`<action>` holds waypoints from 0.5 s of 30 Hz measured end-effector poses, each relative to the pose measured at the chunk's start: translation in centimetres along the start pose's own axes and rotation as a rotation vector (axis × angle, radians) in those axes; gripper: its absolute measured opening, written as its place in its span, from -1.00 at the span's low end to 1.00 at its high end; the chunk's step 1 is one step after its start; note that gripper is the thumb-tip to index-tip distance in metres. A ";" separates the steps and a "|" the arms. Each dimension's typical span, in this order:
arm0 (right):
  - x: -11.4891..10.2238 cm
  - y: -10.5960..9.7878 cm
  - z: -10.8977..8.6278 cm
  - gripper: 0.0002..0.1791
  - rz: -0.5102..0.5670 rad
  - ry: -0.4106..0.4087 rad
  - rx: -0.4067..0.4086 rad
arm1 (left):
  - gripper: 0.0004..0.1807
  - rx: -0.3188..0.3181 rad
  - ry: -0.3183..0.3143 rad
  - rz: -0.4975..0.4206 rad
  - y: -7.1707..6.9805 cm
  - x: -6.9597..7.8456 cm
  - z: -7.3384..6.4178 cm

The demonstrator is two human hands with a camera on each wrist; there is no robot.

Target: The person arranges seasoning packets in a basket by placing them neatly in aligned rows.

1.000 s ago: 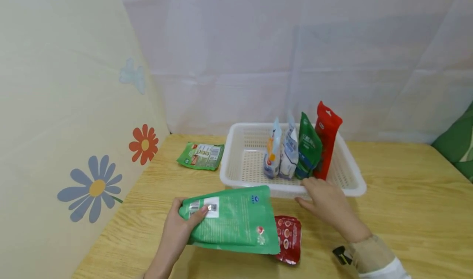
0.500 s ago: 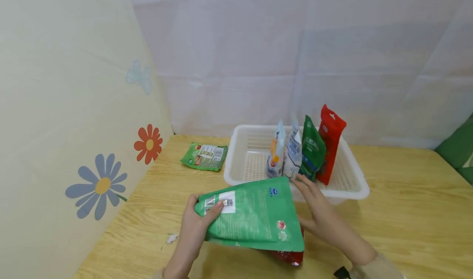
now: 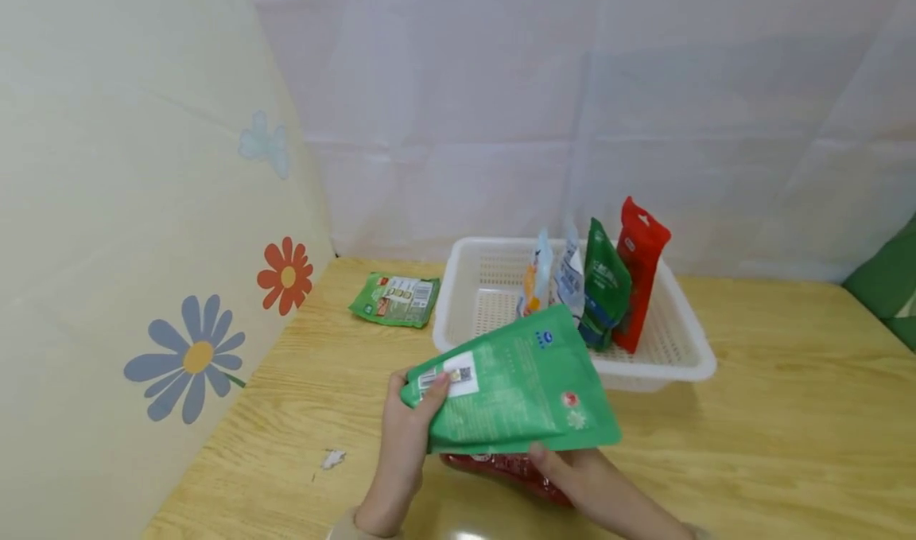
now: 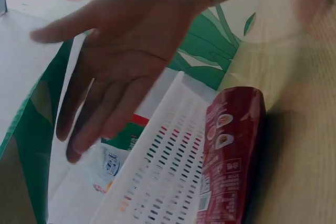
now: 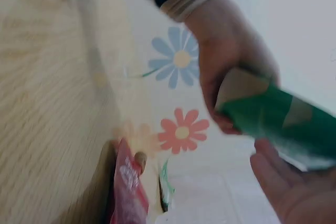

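Observation:
A green pouch [image 3: 515,389] is held above the table, back label up. My left hand [image 3: 408,425] grips its left end, thumb across the white barcode label. My right hand [image 3: 604,488] is at the pouch's lower edge, its thumb overlapping that edge and its fingers hidden behind the pouch. In the left wrist view the right hand [image 4: 128,59] shows its palm, fingers extended beside the green pouch [image 4: 39,145]. In the right wrist view the left hand [image 5: 231,56] wraps the pouch's end. A dark red packet [image 3: 501,467] lies on the table, partly covered by the pouch.
A white plastic basket [image 3: 687,325] stands at the back, holding several upright packets, among them a red packet [image 3: 638,273] and a dark green packet [image 3: 605,285]. Left of it a small green packet [image 3: 396,300] lies flat. A flower-printed cloth [image 3: 86,206] borders the table's left side.
The left hand has carried the green pouch rightward and tilted its right end. The right hand has come from the basket's front rim down to the pouch's lower edge.

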State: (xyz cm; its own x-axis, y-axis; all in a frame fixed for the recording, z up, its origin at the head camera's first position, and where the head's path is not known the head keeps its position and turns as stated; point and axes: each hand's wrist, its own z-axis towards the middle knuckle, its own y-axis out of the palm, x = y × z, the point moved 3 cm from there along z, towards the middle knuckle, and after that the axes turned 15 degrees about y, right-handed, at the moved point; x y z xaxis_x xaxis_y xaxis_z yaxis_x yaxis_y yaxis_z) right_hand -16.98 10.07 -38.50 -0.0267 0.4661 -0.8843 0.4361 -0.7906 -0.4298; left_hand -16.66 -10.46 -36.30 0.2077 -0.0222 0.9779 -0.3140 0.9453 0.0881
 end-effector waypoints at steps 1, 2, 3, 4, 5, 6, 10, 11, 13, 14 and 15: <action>-0.3 0.2 -0.1 -0.36 0.049 0.051 0.038 | -0.50 -0.001 0.000 0.000 0.1 -0.1 -0.1; -0.6 0.3 -0.3 -0.39 0.094 0.103 0.071 | -0.49 -0.004 -0.007 0.003 0.3 -0.3 -0.1; -0.9 0.4 -0.4 -0.42 0.155 0.147 0.094 | -0.48 -0.010 -0.016 0.007 0.4 -0.5 -0.2; -1.2 0.5 -0.5 -0.45 0.217 0.180 0.113 | -0.48 -0.020 -0.027 0.008 0.5 -0.6 -0.2; -1.5 0.5 -0.5 -0.46 0.275 0.185 0.117 | -0.47 -0.029 -0.035 0.009 0.6 -0.7 -0.3; -1.7 0.4 -0.4 -0.47 0.322 0.190 0.125 | -0.46 -0.039 -0.042 0.009 0.7 -0.8 -0.3; -2.2 -0.2 -0.3 -0.47 0.405 0.189 0.159 | -0.45 -0.092 -0.043 -0.003 0.9 -1.0 -0.5; -2.2 -0.4 -0.3 -0.46 0.405 0.194 0.174 | -0.44 -0.106 -0.034 -0.006 1.0 -1.0 -0.5; -2.0 -0.9 -0.2 -0.46 0.395 0.206 0.217 | -0.43 -0.147 -0.021 -0.021 1.1 -1.0 -0.6; -2.0 -1.2 -0.2 -0.46 0.393 0.203 0.232 | -0.42 -0.171 -0.020 -0.032 1.1 -1.0 -0.6; -1.9 -1.4 -0.1 -0.46 0.385 0.191 0.244 | -0.41 -0.196 -0.017 -0.038 1.2 -1.0 -0.6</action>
State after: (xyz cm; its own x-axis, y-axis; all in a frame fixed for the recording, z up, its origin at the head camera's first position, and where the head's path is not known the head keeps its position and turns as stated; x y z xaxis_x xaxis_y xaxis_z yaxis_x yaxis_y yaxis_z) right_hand -17.48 10.35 -36.14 0.2707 0.1681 -0.9479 0.1575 -0.9791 -0.1287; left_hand -16.70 -9.13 -37.29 0.1995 -0.0634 0.9778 -0.1190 0.9890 0.0884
